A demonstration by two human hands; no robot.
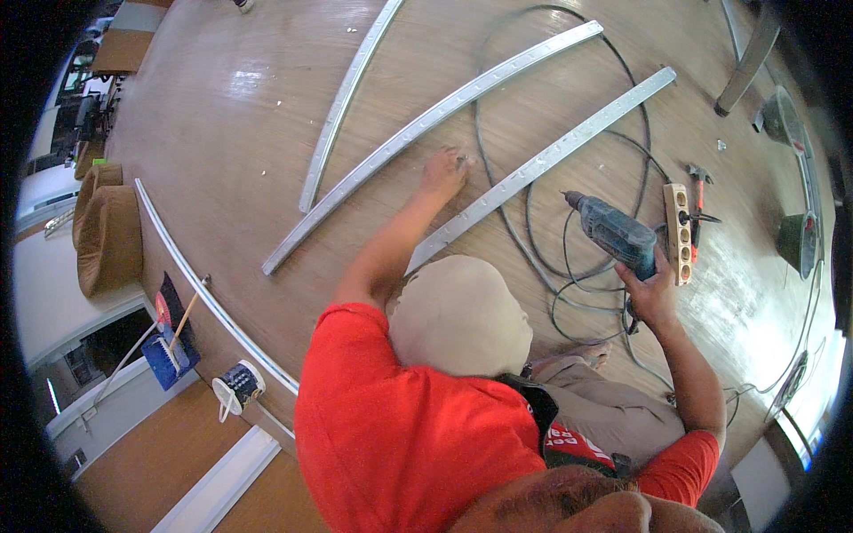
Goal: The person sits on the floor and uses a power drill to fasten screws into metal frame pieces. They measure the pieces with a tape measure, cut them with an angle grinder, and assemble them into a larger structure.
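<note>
My right hand grips a dark blue power drill by its handle, the bit pointing up and left above the floor. My left hand is low over the floor, its fingers drawn together around something too small to make out. It lies between two silvery perforated metal profiles: a middle profile on its left and a right profile on its right. Beyond the middle one lies a third metal profile. A black cable loops across the floor beneath the drill.
Right of the drill lie a power strip and a red-handled hammer. Two buckets, a near bucket and a far bucket, stand farther right. At left are a long white strip, a paint pail and a blue dustpan.
</note>
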